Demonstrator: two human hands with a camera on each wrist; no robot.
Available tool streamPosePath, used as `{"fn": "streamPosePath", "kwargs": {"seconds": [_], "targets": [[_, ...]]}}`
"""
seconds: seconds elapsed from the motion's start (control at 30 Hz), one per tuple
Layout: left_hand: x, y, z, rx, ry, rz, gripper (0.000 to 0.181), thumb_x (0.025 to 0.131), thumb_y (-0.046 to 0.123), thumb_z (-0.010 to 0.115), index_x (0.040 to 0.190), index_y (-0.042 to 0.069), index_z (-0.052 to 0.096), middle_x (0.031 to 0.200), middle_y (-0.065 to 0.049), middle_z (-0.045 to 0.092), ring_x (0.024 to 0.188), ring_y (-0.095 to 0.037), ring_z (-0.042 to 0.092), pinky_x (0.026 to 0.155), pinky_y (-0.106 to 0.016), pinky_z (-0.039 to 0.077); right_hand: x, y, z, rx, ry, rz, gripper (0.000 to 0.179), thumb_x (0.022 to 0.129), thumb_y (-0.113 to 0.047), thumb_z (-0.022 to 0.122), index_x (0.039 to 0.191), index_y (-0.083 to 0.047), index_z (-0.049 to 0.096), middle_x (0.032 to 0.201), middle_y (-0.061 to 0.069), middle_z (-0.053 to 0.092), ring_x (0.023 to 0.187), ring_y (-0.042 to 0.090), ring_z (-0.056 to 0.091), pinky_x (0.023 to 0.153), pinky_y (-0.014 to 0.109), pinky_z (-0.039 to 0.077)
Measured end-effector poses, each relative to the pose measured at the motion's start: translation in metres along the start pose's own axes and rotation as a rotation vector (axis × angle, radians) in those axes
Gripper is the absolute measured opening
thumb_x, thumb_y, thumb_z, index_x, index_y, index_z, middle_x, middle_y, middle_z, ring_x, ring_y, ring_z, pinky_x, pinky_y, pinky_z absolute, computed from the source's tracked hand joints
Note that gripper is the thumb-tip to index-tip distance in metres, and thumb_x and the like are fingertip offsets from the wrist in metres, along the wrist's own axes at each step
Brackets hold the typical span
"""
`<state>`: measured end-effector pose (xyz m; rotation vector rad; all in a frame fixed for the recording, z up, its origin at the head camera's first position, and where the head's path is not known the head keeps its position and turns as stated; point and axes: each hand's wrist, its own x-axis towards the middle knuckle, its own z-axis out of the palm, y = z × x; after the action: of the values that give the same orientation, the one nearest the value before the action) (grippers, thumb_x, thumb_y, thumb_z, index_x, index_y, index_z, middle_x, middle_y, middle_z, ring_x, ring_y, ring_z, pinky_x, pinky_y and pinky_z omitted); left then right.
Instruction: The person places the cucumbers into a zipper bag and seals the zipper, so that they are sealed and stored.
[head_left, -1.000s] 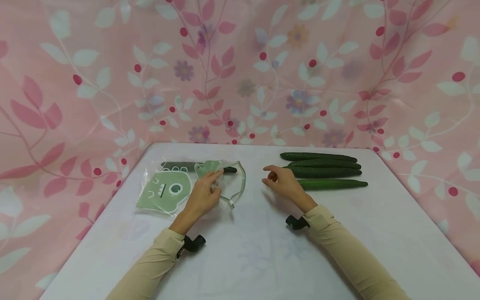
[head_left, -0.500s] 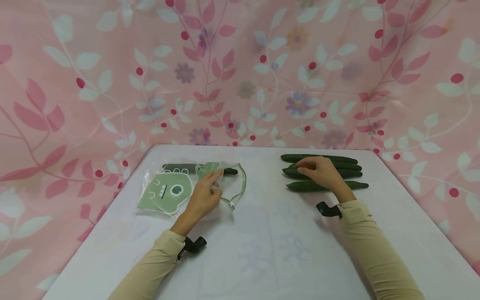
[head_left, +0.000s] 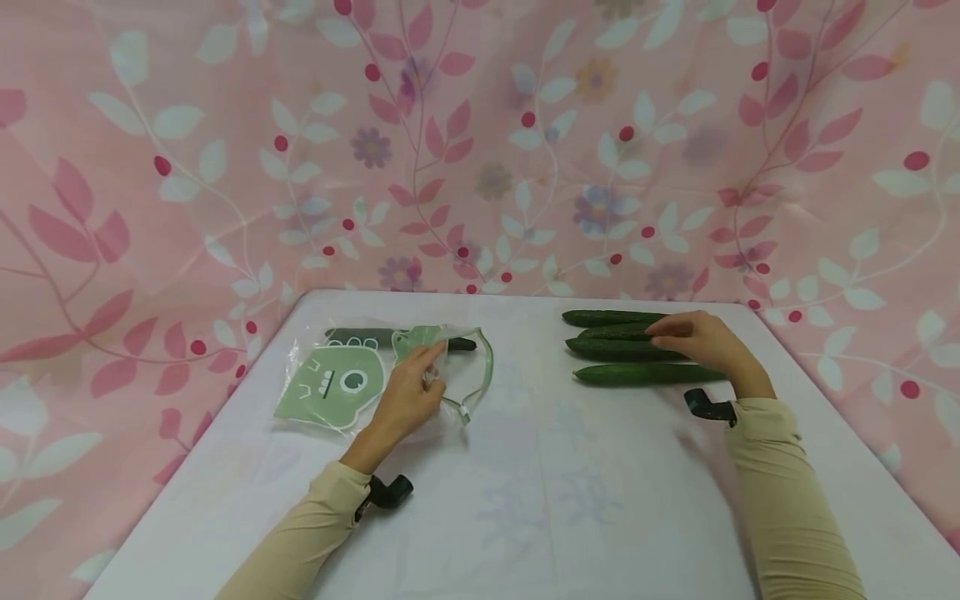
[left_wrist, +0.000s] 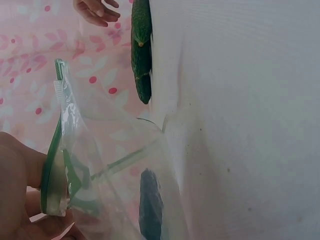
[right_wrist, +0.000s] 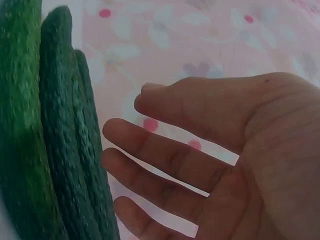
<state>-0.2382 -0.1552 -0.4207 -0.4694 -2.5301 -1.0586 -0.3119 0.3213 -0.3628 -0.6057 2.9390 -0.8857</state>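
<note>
The right hand [head_left: 705,343] covers the right ends of the three cucumbers [head_left: 622,350], so whether its fingers touch them cannot be told. The cucumber inside the plastic bag [head_left: 390,371] is partly hidden by the bag's green print and perhaps the left hand [head_left: 408,392].

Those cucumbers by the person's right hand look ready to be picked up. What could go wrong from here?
The cucumbers lie packed side by side, so lifting one may roll the others toward the table edge, which is close behind. The right hand has its fingers spread and grips none yet, so a long cucumber could tip or slip. The left hand pinches only one side of the bag, whose soft mouth may sag shut, and a cucumber already inside takes room.
</note>
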Motion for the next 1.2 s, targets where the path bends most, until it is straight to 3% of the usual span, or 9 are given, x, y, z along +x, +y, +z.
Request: {"fn": "streamPosePath", "kwargs": {"seconds": [0.4,0.53,0.73,0.83,1.07,1.2], "targets": [[-0.001,0.002,-0.002,0.012,0.006,-0.009,0.064,0.080,0.000,0.054,0.144,0.005,0.054,0.120,-0.013,0.062,0.074,-0.016,0.056,0.067,-0.032,0.048,-0.015,0.050,-0.006,-0.044,-0.051,0.061,0.038,0.097,-0.030,0.064,0.125,-0.006,0.069,0.117,0.015,0.071,0.114,0.041,0.061,0.095,0.061,0.046],[0.000,0.002,-0.002,0.017,0.004,-0.003,0.064,0.079,0.001,0.054,0.144,0.005,0.054,0.115,-0.013,0.062,0.073,-0.015,0.054,0.067,-0.031,0.046,-0.019,0.065,-0.004,-0.002,-0.076,0.060,0.038,0.096,-0.027,0.065,0.126,-0.002,0.067,0.117,0.017,0.071,0.112,0.039,0.063,0.094,0.058,0.048],[0.000,0.002,-0.001,0.016,0.011,0.004,0.064,0.079,0.001,0.054,0.143,0.005,0.055,0.117,-0.011,0.062,0.072,-0.014,0.054,0.066,-0.031,0.046,-0.028,0.085,-0.002,0.091,-0.101,0.065,0.043,0.094,-0.025,0.069,0.130,-0.003,0.064,0.123,0.018,0.068,0.112,0.027,0.064,0.087,0.028,0.051],[0.000,0.002,0.000,0.016,0.015,0.008,0.064,0.078,0.000,0.054,0.142,0.005,0.055,0.117,-0.012,0.063,0.073,-0.016,0.054,0.066,-0.032,0.046,-0.031,0.096,0.001,0.103,-0.079,0.059,0.046,0.091,-0.024,0.072,0.132,-0.003,0.063,0.127,0.020,0.066,0.113,0.026,0.063,0.084,0.021,0.050],[-0.001,0.001,0.000,0.009,0.025,0.018,0.064,0.078,-0.001,0.054,0.142,0.003,0.055,0.110,-0.012,0.063,0.075,-0.017,0.054,0.067,-0.032,0.046,-0.035,0.115,0.013,0.084,-0.025,0.051,0.051,0.087,-0.024,0.077,0.132,-0.005,0.064,0.132,0.023,0.061,0.125,0.038,0.050,0.096,0.048,0.046],[-0.001,0.001,0.000,0.003,0.023,0.016,0.064,0.078,-0.001,0.055,0.142,0.003,0.055,0.111,-0.013,0.063,0.075,-0.016,0.054,0.067,-0.032,0.046,-0.036,0.117,0.017,0.078,-0.007,0.037,0.047,0.087,-0.020,0.076,0.130,-0.005,0.066,0.131,0.022,0.062,0.127,0.039,0.047,0.098,0.054,0.043]]}}
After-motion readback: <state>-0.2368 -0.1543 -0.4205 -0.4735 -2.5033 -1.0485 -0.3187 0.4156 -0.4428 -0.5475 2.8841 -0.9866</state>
